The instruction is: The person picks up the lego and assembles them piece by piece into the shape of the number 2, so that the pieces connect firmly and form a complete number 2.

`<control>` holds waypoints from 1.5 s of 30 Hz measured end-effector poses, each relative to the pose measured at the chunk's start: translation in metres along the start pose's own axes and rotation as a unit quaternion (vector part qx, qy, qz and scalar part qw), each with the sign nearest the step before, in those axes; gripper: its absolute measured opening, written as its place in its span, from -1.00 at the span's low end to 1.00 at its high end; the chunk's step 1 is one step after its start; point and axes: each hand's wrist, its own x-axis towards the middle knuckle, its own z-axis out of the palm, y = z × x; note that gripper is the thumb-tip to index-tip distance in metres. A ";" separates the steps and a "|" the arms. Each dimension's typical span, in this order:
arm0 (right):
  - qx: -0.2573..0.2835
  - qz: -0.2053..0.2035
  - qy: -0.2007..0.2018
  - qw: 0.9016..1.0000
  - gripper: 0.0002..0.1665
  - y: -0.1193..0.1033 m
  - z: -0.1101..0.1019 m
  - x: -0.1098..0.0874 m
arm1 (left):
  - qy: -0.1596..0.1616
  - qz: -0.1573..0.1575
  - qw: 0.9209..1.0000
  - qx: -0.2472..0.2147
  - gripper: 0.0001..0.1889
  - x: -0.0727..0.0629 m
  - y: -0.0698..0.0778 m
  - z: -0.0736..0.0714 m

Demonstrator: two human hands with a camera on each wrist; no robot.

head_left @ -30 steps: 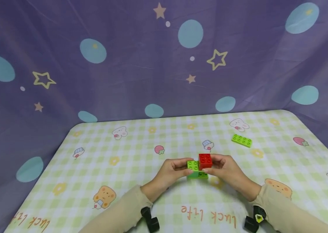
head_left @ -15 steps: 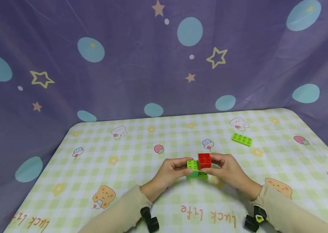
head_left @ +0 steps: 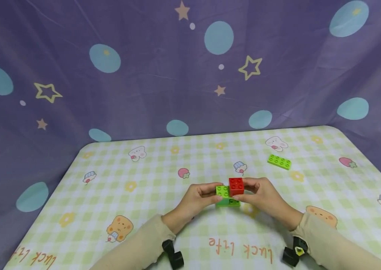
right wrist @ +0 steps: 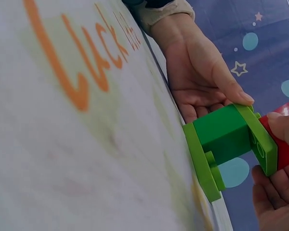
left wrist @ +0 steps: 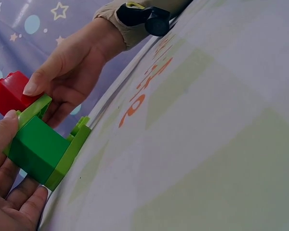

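Note:
In the head view a small toy-brick build stands at the front middle of the table. Its base is a light green plate (head_left: 234, 203), with a dark green brick (left wrist: 38, 147) on the left half. Over that brick lies a second light green plate (head_left: 222, 191), whose right end juts out past it. A red brick (head_left: 236, 186) sits at that jutting end. My left hand (head_left: 193, 202) holds the build's left side, thumb in front and fingers behind. From the right, my right hand (head_left: 267, 198) pinches the red brick, its thumb at the brick's lower front edge.
A loose light green eight-stud plate (head_left: 279, 161) lies farther back on the right. The table wears a green checked cloth (head_left: 156, 210) with printed figures. Behind its far edge hangs a purple curtain (head_left: 143, 97). Black wrist cameras (head_left: 173, 255) are strapped to both wrists.

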 end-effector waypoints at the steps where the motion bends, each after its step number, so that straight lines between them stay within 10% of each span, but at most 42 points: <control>1: 0.002 0.012 0.000 1.000 -0.61 0.000 0.000 0.000 | -0.001 -0.002 1.000 0.000 -0.58 0.000 0.000 0.000; 28: 0.041 0.068 -0.003 0.997 -0.49 0.004 -0.001 -0.004 | -0.003 -0.006 1.000 0.000 -0.58 0.001 -0.002 0.002; 45: -0.002 -0.047 -0.101 0.994 -0.48 0.005 -0.023 0.005 | -0.005 0.003 1.000 0.002 -0.56 0.000 -0.001 0.000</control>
